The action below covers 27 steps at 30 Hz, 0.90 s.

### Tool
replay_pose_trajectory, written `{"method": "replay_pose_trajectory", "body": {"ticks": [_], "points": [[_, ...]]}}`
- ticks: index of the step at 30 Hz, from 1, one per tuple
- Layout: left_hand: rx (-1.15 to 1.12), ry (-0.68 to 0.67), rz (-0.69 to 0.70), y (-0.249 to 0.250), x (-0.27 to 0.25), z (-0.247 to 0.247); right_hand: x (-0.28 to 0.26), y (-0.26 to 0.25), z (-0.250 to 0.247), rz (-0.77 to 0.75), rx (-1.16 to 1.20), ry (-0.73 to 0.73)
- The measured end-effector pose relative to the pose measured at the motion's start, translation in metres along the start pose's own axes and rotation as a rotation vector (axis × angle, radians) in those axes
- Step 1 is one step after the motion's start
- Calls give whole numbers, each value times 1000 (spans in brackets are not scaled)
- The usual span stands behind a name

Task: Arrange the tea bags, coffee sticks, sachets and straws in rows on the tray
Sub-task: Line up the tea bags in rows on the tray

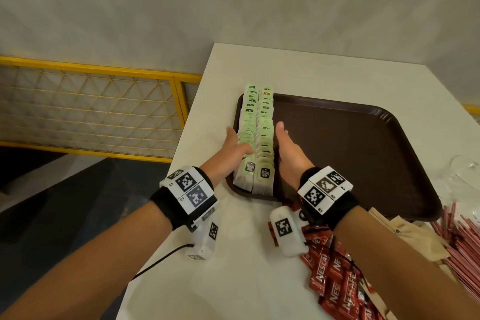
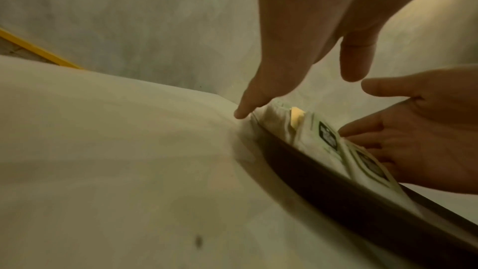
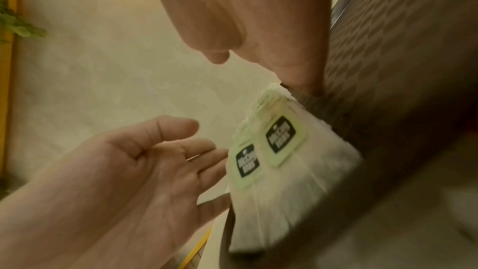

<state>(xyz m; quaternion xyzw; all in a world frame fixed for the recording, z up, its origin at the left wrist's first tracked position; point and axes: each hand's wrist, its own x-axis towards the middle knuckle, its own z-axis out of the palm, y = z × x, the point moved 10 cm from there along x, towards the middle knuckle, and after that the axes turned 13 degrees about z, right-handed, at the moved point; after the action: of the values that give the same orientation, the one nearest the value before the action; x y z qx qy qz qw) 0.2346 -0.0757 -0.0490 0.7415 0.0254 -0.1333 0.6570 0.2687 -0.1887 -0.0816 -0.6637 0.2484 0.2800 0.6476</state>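
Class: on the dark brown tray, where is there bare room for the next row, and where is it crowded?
Free: the dark brown plastic tray floor from the right hand to its right rim. Crowded: its left edge, where two rows of green-tagged tea bags sit between the right hand and left hand.

Yellow mesh railing (image 1: 98, 109) left of white table (image 1: 233, 254); glassware (image 1: 465, 174) right.

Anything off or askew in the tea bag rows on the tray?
One tea bag tag near the far end of the right row is yellow-orange; the other visible tags are green. Both rows of tea bags overhang the tray's far rim.
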Motion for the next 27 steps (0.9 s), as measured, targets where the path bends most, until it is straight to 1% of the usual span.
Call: {"method": "replay_pose_trajectory", "body": {"ticks": [2, 3, 6, 7, 9, 11, 14, 15, 17, 19, 20, 21, 23, 24, 26, 27], "points": [[-65, 13, 3, 7, 6, -1, 4, -13, 3, -12, -29, -7], [-89, 15, 3, 10, 8, 0, 14, -14, 5, -16, -23, -23], [-133, -2, 27, 17, 10, 8, 84, 4, 3, 27, -10, -119], [-132, -6, 42, 16, 12, 10, 88, 6, 6, 37, -33, -126], [-129, -7, 57, 15, 14, 11, 78, 3, 8, 31, -46, -110], [-143, 21, 44, 12, 18, 8, 67, -5, 6, 14, -63, -69], [-142, 62, 1, 7, 29, -4, 35, -35, 0, -10, -68, 19], [-146, 81, -7, 6, 36, -9, 34, -42, -3, -9, -69, 34], [-140, 104, -2, 4, 53, -16, 44, -52, -9, 14, -37, 51], [-111, 101, 16, 6, 71, -21, 56, -60, -3, 18, -58, 61], [-98, 95, 25, 8, 77, -22, 71, -62, -2, 15, -76, 55], [-90, 86, 17, 8, 83, -23, 100, -60, -3, 13, -92, 43], [-96, 42, 12, 4, 96, -22, 127, -57, -1, 33, -133, 23], [-100, 15, 32, 0, 104, -22, 128, -56, 1, 39, -128, 16], [-88, -11, 58, -30, 135, -25, 110, -60, 8, 31, -106, -3], [-80, -25, 51, -30, 134, -23, 107, -60, 10, 30, -103, -11]]}}
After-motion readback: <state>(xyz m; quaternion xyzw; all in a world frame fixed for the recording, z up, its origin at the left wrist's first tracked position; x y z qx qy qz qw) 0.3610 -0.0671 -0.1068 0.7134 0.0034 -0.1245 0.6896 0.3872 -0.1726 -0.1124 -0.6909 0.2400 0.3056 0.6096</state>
